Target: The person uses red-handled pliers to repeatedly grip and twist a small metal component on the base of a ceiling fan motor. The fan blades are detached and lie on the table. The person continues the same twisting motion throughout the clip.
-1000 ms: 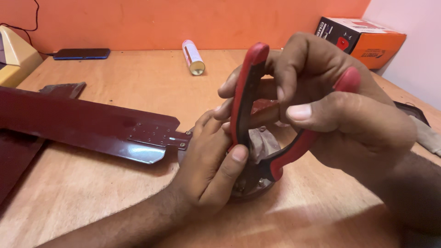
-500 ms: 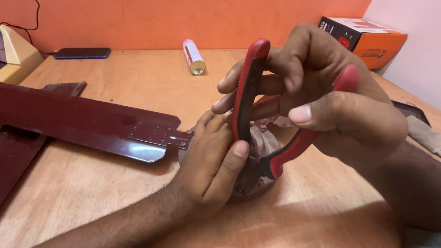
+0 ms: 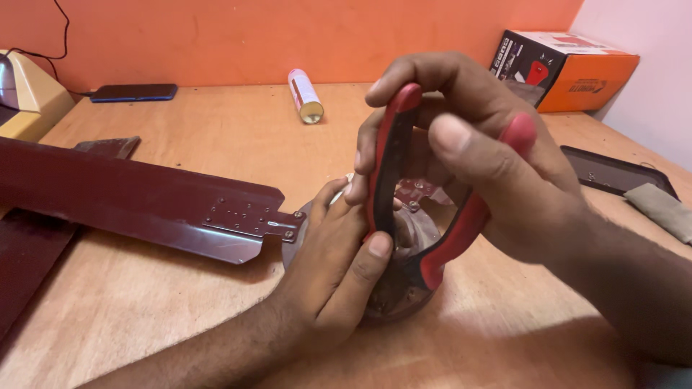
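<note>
My right hand (image 3: 497, 173) grips a pair of pliers (image 3: 389, 173) with red and black handles, which stand upright with the jaws pointing down into a round dark-brown fan motor hub (image 3: 404, 295). My left hand (image 3: 335, 259) rests on the hub's left side, thumb pressed against its front. A long maroon fan blade (image 3: 122, 198) lies to the left, its metal bracket (image 3: 252, 218) reaching to the hub. The plier jaws are hidden behind my hands.
On the wooden table (image 3: 216, 122) lie a small cylindrical tube (image 3: 305, 96), a dark phone (image 3: 133, 92), an orange and black box (image 3: 566, 68), a dark tray (image 3: 613, 171) with a cloth (image 3: 667, 209), a beige device (image 3: 25, 101), and a second blade (image 3: 29, 252).
The pliers' handles have tilted slightly and my right hand has shifted its grip a little; my left hand stays on the hub.
</note>
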